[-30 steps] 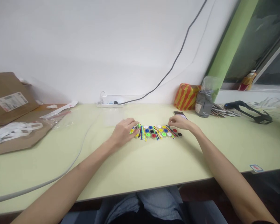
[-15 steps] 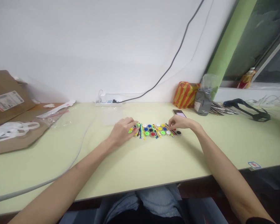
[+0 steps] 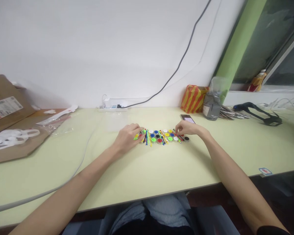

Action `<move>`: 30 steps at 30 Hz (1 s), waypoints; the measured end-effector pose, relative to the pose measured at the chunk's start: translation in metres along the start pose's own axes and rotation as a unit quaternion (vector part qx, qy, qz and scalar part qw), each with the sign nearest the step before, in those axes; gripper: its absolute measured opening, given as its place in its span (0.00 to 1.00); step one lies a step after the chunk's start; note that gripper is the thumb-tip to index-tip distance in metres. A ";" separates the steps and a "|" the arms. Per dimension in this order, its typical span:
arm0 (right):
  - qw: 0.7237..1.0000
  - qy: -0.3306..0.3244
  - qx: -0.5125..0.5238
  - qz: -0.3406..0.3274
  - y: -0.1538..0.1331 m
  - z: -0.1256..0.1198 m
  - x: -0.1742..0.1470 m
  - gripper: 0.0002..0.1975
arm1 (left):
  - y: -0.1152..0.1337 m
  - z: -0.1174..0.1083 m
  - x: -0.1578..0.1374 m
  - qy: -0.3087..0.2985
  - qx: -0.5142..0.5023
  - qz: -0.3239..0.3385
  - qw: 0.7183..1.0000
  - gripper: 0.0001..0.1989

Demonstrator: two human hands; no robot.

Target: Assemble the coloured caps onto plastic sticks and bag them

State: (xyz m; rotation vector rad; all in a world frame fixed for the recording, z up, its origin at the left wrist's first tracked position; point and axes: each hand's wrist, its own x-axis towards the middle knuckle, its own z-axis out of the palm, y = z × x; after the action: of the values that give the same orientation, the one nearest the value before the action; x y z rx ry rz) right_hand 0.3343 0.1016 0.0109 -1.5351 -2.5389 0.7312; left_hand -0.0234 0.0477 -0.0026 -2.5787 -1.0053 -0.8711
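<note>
A row of small round discs (image 3: 159, 141) in several colours lies mid-table, with bunches of thin coloured plastic sticks (image 3: 147, 137) between groups of discs. My left hand (image 3: 127, 137) rests at the row's left end, its thumb and forefinger apart around the discs there and partly covering them. At the right end, my right hand (image 3: 186, 128) reaches down with fingertips pinched among the sticks; what they hold, if anything, is too small to make out. A black disc (image 3: 187, 139) sits just beyond the right-hand bunch of sticks.
Behind my right hand lies a phone (image 3: 187, 118). A striped bag (image 3: 194, 98), a grey pouch (image 3: 211, 106) and a black frame-like object (image 3: 258, 112) stand farther right. A power strip (image 3: 112, 109) sits by the wall; a pale cable (image 3: 73, 176) and brown paper bag (image 3: 7, 101) are left.
The whole view has shifted slightly. Both hands stay at the two ends of the row, and the discs and sticks show no clear change.
</note>
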 end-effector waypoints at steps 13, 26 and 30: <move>0.971 0.214 -0.093 -0.047 -0.002 0.000 0.000 0.06 | 0.001 -0.001 0.000 0.008 0.001 0.002 1.000 0.11; 0.845 0.491 0.038 -0.206 -0.106 0.020 0.010 0.04 | 0.016 -0.003 0.001 0.015 -0.009 -0.040 0.999 0.10; 0.877 0.441 0.024 -0.187 -0.139 0.049 0.030 0.06 | 0.019 -0.004 0.000 0.020 -0.008 -0.056 0.998 0.11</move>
State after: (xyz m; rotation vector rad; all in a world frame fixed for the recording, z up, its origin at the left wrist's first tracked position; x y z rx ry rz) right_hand 0.1917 0.0567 0.0238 -0.9582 -1.9627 0.0002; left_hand -0.0122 0.0318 0.0009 -2.5288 -1.1459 -0.9575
